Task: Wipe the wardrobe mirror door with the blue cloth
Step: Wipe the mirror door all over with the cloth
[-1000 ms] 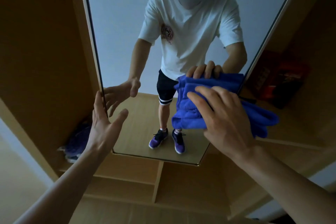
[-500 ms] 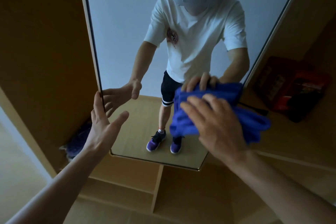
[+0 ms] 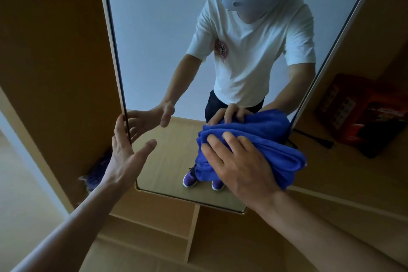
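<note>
The bunched, fleecy blue cloth (image 3: 271, 139) is pressed against the tall, light-framed wardrobe mirror door (image 3: 154, 51), low down and close to its right edge. Part of the cloth bulges past that edge.

The right hand (image 3: 240, 165) lies flat on top of the cloth. Its fingers (image 3: 229, 139) are spread and only slightly bent, pushing the fabric onto the glass, and the forearm reaches in from the lower right.

The left hand (image 3: 123, 157) is at the mirror door's left edge, palm turned inward. Its straight fingers rest along the frame and the thumb (image 3: 148, 146) is splayed wide over the glass. I cannot tell whether the fingertips hook behind the edge.

The glass reflects both hands, the cloth and the person in a white T-shirt (image 3: 254, 51), dark shorts and purple shoes (image 3: 189, 180).

The door stands in front of an open, light-brown wooden wardrobe (image 3: 55, 51). In the compartment to the right sits a red box (image 3: 353, 112), with a dark object just beside it and a black cable (image 3: 315, 138) lying on the shelf. On the shelf to the left, partly hidden by the door, lies a fuzzy purple-blue bundle (image 3: 99, 170). Below the mirror, an upright wooden divider (image 3: 192, 234) separates two lower compartments whose contents are out of sight.
</note>
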A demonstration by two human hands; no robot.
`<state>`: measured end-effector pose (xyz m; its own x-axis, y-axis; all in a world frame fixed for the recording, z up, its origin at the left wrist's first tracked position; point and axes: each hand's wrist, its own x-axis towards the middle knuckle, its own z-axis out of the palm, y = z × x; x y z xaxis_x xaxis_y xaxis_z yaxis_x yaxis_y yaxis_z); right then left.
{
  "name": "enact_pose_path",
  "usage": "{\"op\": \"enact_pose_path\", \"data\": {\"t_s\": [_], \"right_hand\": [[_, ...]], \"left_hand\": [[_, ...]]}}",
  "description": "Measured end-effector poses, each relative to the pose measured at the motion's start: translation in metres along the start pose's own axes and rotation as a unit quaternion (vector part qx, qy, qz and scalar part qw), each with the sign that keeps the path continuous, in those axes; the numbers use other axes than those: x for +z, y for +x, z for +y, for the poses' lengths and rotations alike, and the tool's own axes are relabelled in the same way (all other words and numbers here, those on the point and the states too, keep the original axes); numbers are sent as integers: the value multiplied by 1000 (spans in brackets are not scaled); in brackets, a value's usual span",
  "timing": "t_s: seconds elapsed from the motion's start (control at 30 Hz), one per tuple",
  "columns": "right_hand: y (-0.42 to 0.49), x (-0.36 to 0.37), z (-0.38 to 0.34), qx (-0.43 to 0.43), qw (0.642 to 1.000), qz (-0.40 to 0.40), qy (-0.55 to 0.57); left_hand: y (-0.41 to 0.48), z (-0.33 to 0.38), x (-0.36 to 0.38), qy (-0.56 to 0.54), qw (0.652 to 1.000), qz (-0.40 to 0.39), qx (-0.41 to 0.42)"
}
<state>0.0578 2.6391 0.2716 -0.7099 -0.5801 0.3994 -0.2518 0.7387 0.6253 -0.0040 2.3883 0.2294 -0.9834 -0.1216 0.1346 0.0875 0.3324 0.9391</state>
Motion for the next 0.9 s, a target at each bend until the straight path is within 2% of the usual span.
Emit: {"op": "enact_pose_path", "data": {"t_s": [0.1,0.23,0.3,0.37,0.47,0.53,0.63,0.8,0.9], "right_hand": [[12,-16,11,41,997,49,40],[41,-47,42,161,971,161,69],[44,-46,38,179,966,173,69],[33,-24,17,138,978,144,59],[3,13,-22,14,1000,8,19],[-5,21,-30,-13,999,-37,16],[8,10,-15,17,998,37,49],[52,-50,36,154,965,182,105],[62,-50,35,170,960,198,100]], "left_hand": [[1,-1,1,4,1000,1,-5],[3,-2,1,-2,1000,-1,5],[3,-4,1,-9,1000,4,5],[2,-5,2,-21,1000,6,2],[3,-9,0,-35,999,3,7],[3,-11,-1,-30,999,2,13],[5,-13,-2,-22,1000,4,18],[3,-13,-2,-32,999,-11,16],[0,-15,-2,-39,999,-10,13]]}}
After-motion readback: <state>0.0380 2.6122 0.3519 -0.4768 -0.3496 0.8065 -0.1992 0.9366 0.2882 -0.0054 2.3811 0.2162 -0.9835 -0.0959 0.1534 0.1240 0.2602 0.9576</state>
